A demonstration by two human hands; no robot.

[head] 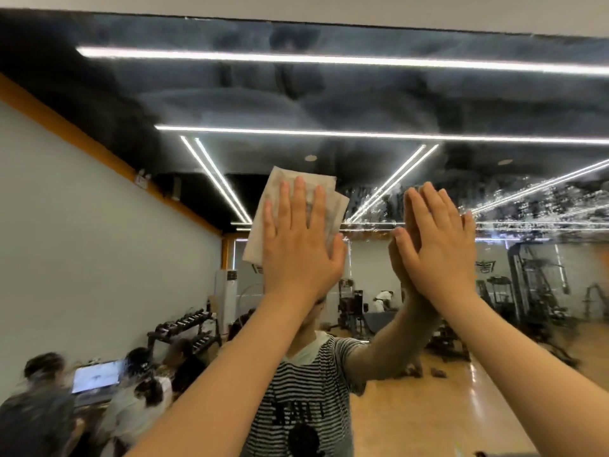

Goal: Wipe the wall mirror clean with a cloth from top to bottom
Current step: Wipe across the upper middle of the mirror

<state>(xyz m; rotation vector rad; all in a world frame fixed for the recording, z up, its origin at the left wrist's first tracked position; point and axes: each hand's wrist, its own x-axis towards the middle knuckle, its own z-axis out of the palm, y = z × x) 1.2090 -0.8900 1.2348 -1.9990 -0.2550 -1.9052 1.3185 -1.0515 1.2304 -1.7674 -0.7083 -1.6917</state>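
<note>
The wall mirror [362, 94] fills almost the whole view, its top edge running just under the white wall above. Its upper part looks smeared and hazy, with wet speckles at the right around mid height. My left hand [296, 245] lies flat with straight, spread fingers on a folded, stained beige cloth [263, 232] and presses it against the glass near the middle. To its right, my right hand [438, 249] rests flat on the bare glass, fingers straight, meeting its own reflection. Both arms reach up from the bottom of the frame.
The mirror reflects a gym: a striped-shirted person [303, 397] directly in front, several seated people with a laptop [95, 377] at lower left, a dumbbell rack [184, 328], weight machines [534, 278] at right, a wooden floor and ceiling light strips.
</note>
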